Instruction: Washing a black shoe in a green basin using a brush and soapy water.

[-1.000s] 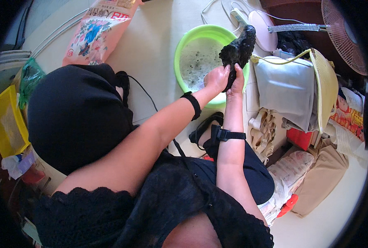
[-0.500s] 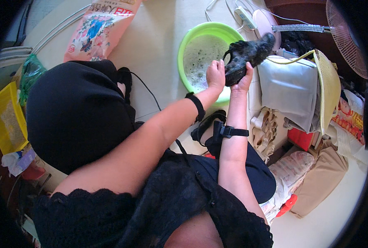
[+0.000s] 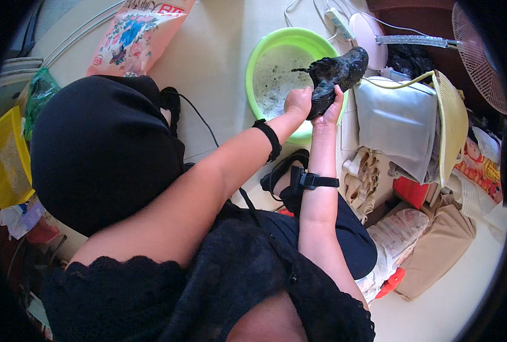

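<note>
A wet black shoe (image 3: pixel 339 74) hangs over the right side of a light-green basin (image 3: pixel 251 85) of foamy water (image 3: pixel 276 71). Its rounded end points up and to the right. My right hand (image 3: pixel 330 109) grips the shoe's near end from below, with the thumb along its right side. My left hand (image 3: pixel 298 103) is closed at the left edge of that same end, fingers curled, and seems to pinch it. What lies inside those fingers is hidden. A thin dark strip sticks out leftward from the shoe over the foam.
Right of the basin stand a yellow-rimmed basket (image 3: pixel 450 119) with grey cloth (image 3: pixel 398 114), and a fan (image 3: pixel 481 54). A power strip (image 3: pixel 340 24) with cables lies behind. Beige slippers (image 3: pixel 360 182) sit nearer. A pink printed bag (image 3: pixel 139 40) lies at far left.
The shoe has rolled somewhat in my hands, and its rounded end has shifted a little left. The thin strip now points left over the water. Both hands keep nearly the same place.
</note>
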`<state>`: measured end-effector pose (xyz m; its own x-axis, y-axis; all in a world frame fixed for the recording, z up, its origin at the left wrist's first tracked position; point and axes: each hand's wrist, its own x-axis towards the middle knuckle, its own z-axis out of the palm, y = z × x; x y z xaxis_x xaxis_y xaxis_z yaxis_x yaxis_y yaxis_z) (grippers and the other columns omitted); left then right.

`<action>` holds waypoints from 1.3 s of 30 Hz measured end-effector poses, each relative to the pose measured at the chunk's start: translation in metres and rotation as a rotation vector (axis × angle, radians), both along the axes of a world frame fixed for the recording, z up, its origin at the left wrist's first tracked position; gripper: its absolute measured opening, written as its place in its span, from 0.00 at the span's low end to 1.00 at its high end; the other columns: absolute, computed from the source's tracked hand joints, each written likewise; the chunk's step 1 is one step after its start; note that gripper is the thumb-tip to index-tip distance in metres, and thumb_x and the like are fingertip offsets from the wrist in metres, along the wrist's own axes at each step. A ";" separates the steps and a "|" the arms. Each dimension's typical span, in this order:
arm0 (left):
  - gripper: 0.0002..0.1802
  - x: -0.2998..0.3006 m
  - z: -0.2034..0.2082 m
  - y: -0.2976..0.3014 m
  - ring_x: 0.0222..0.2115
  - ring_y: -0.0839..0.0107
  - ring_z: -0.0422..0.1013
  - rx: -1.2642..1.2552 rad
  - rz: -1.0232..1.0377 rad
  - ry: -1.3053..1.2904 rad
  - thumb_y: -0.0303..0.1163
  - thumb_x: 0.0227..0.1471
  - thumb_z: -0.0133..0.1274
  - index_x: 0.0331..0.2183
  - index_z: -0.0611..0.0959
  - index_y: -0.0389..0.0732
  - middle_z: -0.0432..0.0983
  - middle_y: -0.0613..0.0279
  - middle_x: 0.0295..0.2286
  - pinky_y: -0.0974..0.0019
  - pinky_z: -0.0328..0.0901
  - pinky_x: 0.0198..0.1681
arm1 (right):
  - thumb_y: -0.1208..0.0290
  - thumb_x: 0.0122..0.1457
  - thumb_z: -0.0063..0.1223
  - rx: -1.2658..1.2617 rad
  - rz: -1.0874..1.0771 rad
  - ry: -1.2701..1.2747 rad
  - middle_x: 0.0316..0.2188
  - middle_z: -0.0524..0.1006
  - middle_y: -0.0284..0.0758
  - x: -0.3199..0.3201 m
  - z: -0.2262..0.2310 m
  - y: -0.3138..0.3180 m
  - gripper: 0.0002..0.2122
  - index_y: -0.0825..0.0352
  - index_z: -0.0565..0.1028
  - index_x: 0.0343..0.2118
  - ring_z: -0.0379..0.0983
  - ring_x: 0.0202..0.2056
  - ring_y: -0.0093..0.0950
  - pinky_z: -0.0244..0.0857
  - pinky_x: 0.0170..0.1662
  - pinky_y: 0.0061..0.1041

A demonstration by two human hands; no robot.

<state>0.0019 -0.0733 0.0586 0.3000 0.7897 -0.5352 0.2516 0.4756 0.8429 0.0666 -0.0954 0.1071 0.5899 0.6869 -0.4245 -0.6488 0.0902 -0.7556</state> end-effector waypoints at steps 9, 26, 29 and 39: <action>0.23 0.003 -0.056 0.029 0.31 0.70 0.72 -0.280 0.004 -0.382 0.49 0.45 0.50 0.33 0.79 0.37 0.75 0.57 0.31 0.65 0.64 0.34 | 0.58 0.54 0.48 -0.015 0.214 0.072 0.41 0.74 0.40 0.006 0.035 0.012 0.21 0.68 0.69 0.45 0.73 0.40 0.35 0.65 0.48 0.34; 0.17 -0.004 0.018 0.015 0.38 0.62 0.67 -0.531 -0.010 -0.536 0.28 0.44 0.48 0.40 0.67 0.42 0.69 0.55 0.36 0.59 0.63 0.40 | 0.56 0.59 0.39 -0.605 0.341 -0.322 0.35 0.76 0.37 0.064 0.002 -0.067 0.20 0.68 0.71 0.44 0.73 0.34 0.27 0.68 0.39 0.27; 0.21 -0.002 -0.036 0.034 0.38 0.61 0.66 -0.097 0.068 -0.162 0.28 0.41 0.50 0.40 0.65 0.40 0.68 0.52 0.37 0.60 0.63 0.39 | 0.60 0.54 0.49 -0.644 0.306 -1.047 0.27 0.75 0.34 0.047 0.028 -0.038 0.16 0.69 0.75 0.37 0.70 0.26 0.22 0.64 0.31 0.21; 0.29 0.022 -0.015 0.029 0.34 0.51 0.71 -0.212 0.280 -0.450 0.28 0.33 0.52 0.41 0.65 0.28 0.72 0.40 0.32 0.57 0.65 0.40 | 0.54 0.35 0.60 -0.983 1.160 -1.673 0.26 0.76 0.43 -0.013 0.131 0.005 0.22 0.65 0.73 0.31 0.73 0.31 0.40 0.67 0.35 0.36</action>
